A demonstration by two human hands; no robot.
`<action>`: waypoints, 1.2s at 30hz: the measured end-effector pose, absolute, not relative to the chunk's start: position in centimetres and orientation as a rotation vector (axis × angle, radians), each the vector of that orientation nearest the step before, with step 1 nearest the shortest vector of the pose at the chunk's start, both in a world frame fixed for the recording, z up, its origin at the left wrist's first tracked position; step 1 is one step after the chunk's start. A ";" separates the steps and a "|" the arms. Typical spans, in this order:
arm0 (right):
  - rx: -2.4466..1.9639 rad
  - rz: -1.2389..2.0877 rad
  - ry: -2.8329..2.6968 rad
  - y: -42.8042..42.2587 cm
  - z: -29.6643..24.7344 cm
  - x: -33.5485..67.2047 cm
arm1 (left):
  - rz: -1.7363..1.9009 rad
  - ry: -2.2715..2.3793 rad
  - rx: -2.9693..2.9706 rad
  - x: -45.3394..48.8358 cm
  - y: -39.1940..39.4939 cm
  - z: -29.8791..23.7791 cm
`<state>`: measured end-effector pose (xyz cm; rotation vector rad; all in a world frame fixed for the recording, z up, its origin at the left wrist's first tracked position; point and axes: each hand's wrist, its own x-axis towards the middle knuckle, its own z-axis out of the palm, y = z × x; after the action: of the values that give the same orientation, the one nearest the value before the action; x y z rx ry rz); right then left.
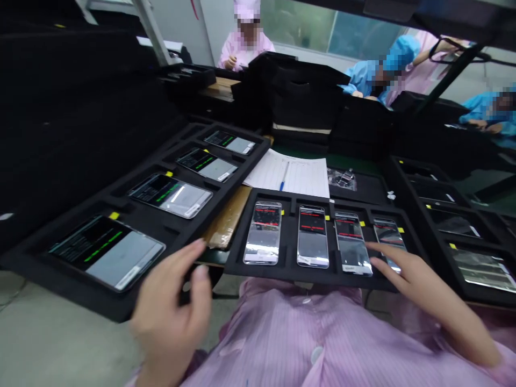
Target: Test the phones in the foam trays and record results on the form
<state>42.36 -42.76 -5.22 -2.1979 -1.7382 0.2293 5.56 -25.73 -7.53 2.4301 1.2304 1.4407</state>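
Several smartphones lie in the slots of a black foam tray (288, 196) before me, their screens showing red text. My right hand (397, 263) reaches over its right side, fingers extended, fingertips at the edge of the third phone (352, 244). The fourth phone (389, 236) is partly covered by that hand. My left hand (173, 306) hovers, a little blurred, off the near corner of the left foam tray (187, 217), thumb and fingers apart and nothing between them. The nearest phone (108, 252) in that tray shows green text, as do the others there.
A paper form (306, 174) with a blue pen (284, 176) lies behind the middle tray. Beside it is a clear plastic bag (342, 179) of small parts. Another phone tray (439, 239) stands at right. Co-workers sit beyond black partitions (302, 99).
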 end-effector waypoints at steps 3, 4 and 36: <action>-2.169 -0.075 -1.584 -42.7 -7.3 43.2 | 1.282 1.072 2.582 8.7 -25.0 -8.2; -2.177 -0.162 -1.532 -43.1 -7.8 43.8 | 1.224 1.088 2.610 9.2 -24.6 -8.6; -2.270 -0.317 -1.544 -41.9 -11.3 40.1 | 0.888 0.573 2.971 15.9 -22.2 -8.3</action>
<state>40.14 -41.86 -11.25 -2.2700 -1.5444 -0.3173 15.87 -22.22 -8.28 2.9710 0.5728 0.8881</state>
